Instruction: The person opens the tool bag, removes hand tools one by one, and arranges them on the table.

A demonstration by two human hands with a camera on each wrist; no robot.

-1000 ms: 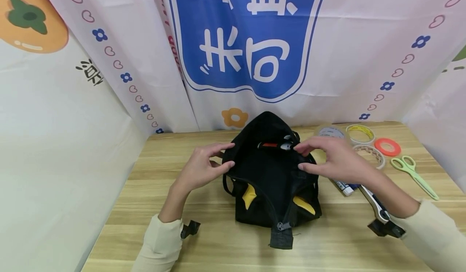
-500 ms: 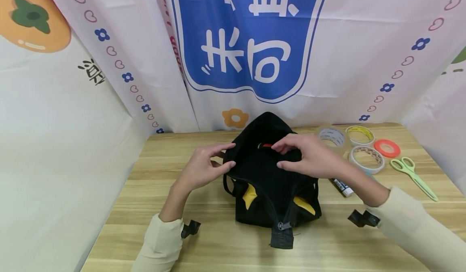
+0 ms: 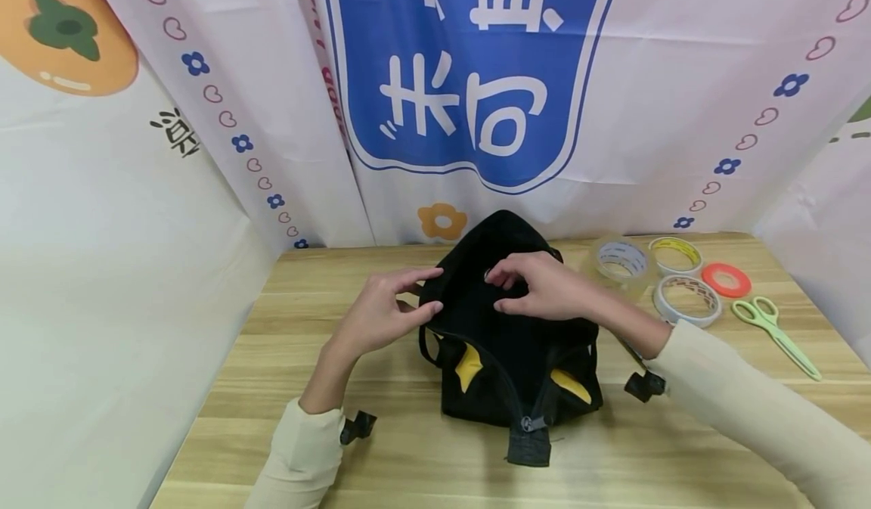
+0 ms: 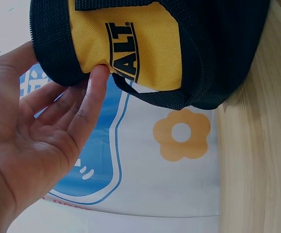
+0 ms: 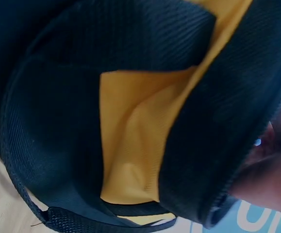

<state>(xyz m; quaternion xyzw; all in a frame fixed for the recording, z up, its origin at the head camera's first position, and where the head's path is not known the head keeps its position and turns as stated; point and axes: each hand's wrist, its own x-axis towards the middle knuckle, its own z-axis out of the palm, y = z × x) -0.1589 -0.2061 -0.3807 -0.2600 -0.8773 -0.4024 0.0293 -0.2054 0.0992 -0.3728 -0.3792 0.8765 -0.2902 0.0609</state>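
Note:
A black and yellow tool bag (image 3: pixel 476 407) stands on the table with its zipped mouth spread wide. At its left rim, my left hand (image 3: pixel 384 305) grips the edge; in the left wrist view the thumb lies on the yellow panel (image 4: pixel 162 53) and a finger goes behind the black band. My right hand (image 3: pixel 544 286) reaches over the right rim into the mouth, fingers bent and thumb apart. Its fingertips cover most of a small red and black item with a grey end, leaving only a bit in sight. The zipper pull (image 3: pixel 533 423) hangs at the front.
On the wooden table (image 3: pixel 327 448), to the right, lie a clear tape roll (image 3: pixel 621 256), a yellow-lined roll (image 3: pixel 675 253), a white roll (image 3: pixel 689 301), an orange-red roll (image 3: pixel 726 280) and green scissors (image 3: pixel 776 335). A printed cloth (image 3: pixel 646 131) hangs behind.
My right hand has moved left from the bag's right rim, over the mouth, covering the small red and black item. The left hand has stayed at the left rim.

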